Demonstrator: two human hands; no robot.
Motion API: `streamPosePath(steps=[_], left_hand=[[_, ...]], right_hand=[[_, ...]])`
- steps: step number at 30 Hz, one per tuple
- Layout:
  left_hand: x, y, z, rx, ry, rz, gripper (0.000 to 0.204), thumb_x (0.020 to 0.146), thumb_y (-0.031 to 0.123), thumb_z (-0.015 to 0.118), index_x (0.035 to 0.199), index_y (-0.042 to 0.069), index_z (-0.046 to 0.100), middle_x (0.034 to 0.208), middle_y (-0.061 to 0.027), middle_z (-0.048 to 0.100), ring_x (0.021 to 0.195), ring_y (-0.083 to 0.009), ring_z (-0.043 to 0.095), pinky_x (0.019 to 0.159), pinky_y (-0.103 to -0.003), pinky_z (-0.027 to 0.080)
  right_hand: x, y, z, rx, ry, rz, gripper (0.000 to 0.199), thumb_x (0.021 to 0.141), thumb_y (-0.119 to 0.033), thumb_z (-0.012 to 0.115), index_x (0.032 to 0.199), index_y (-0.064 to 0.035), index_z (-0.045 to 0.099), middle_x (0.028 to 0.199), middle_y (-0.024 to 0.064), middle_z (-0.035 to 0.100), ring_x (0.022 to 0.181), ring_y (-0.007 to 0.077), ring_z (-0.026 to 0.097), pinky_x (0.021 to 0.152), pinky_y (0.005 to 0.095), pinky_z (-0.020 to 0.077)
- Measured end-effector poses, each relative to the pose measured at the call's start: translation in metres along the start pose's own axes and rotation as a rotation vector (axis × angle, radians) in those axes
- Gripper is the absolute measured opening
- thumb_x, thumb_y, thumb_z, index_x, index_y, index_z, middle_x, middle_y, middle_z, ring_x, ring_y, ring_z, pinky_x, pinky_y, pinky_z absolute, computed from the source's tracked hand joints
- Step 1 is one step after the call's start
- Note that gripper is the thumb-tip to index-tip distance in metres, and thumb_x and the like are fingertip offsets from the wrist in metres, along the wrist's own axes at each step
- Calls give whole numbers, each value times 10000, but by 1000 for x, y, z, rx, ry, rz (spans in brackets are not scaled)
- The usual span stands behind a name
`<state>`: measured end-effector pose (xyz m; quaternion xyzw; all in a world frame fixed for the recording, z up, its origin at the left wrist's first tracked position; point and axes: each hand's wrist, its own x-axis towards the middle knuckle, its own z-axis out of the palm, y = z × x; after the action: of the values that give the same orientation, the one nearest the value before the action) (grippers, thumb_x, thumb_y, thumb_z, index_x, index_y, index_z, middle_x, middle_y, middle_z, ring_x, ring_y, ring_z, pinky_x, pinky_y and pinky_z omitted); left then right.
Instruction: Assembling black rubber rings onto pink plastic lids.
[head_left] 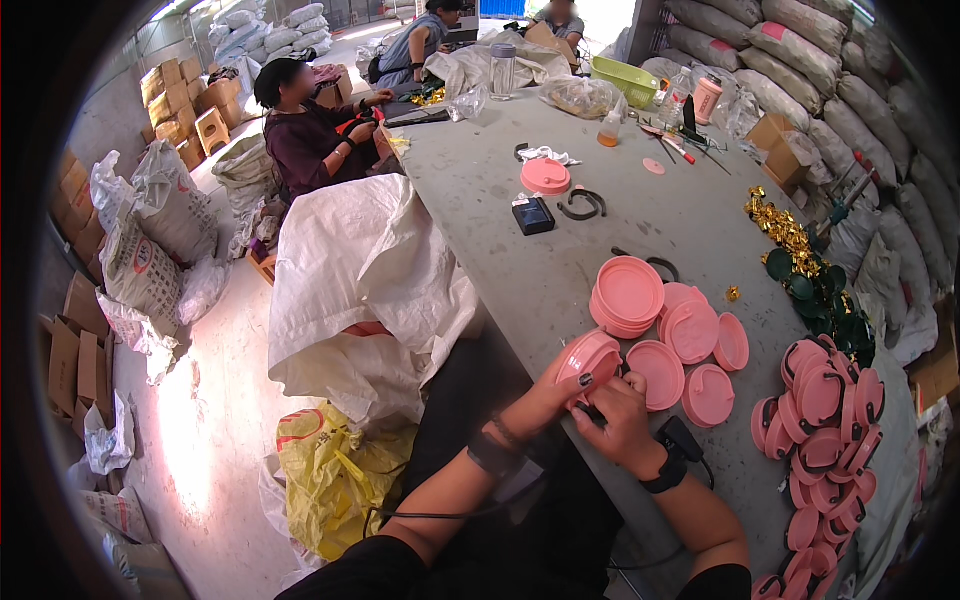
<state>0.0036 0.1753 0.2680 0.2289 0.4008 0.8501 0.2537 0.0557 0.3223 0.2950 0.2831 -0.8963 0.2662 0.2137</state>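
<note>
pink lid (pixel 588 358) in left hand (pixel 545 398)

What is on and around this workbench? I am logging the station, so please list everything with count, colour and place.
Loose lids: about seven, pink, bench centre, one a short stack.
Lids with black handles: a pile, too many to count, pink, bench right.
Held lid: one, pink, in both hands.
Black rings: a few, mid bench.
Small box: one, black, beside them.
Gold pieces: a heap, right edge.
Dark green discs: a heap, below the gold.
Basket: one, green, far end.
Clear bottle: one, far end.
White sack: one, left of bench.
Yellow bag: one, on floor.
Cardboard boxes: many, brown, far left.
Other people: three, seated at far end.
Left hand: grips lid.
Right hand: at lid, wristband.
</note>
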Motion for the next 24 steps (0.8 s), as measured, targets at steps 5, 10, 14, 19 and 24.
streamPosePath(steps=[5, 10, 14, 19, 24], left_hand=[[-1, -2, -3, 8, 7, -7, 876, 798, 468, 647, 1443, 20, 261, 1357, -121, 454, 1220, -213, 477, 1050, -339, 365], [0, -3, -3, 11, 13, -8, 866, 794, 473, 649, 1434, 22, 279, 1351, -117, 458, 1216, -210, 479, 1043, -337, 371], [0, -2, -2, 14, 17, -5, 860, 790, 476, 650, 1427, 24, 292, 1346, -115, 461, 1214, -206, 480, 1039, -336, 375], [0, -4, -4, 17, 13, -8, 860, 784, 485, 650, 1422, 27, 302, 1344, -112, 463, 1211, -205, 481, 1038, -336, 376], [1, -4, -4, 15, 18, -10, 862, 781, 493, 651, 1420, 29, 306, 1347, -113, 463, 1210, -207, 482, 1038, -338, 376]], right_hand=[[0, -1, 0, 4, -3, -2, 160, 761, -242, 672, 803, -108, 596, 740, 10, 572, 740, 201, 553, 770, 376, 334], [0, 0, 0, 2, -5, 0, 160, 764, -246, 669, 802, -109, 595, 743, 11, 571, 744, 201, 553, 769, 377, 334], [-1, 0, -1, 7, -18, 14, 162, 778, -258, 642, 824, -106, 614, 770, 33, 590, 762, 216, 564, 764, 374, 328], [0, -1, 0, 16, -32, 28, 182, 790, -275, 616, 847, -104, 636, 801, 56, 611, 780, 232, 574, 762, 371, 324], [2, -2, -1, -5, 7, -4, 146, 766, -235, 673, 795, -112, 600, 731, 4, 574, 728, 195, 557, 760, 372, 336]])
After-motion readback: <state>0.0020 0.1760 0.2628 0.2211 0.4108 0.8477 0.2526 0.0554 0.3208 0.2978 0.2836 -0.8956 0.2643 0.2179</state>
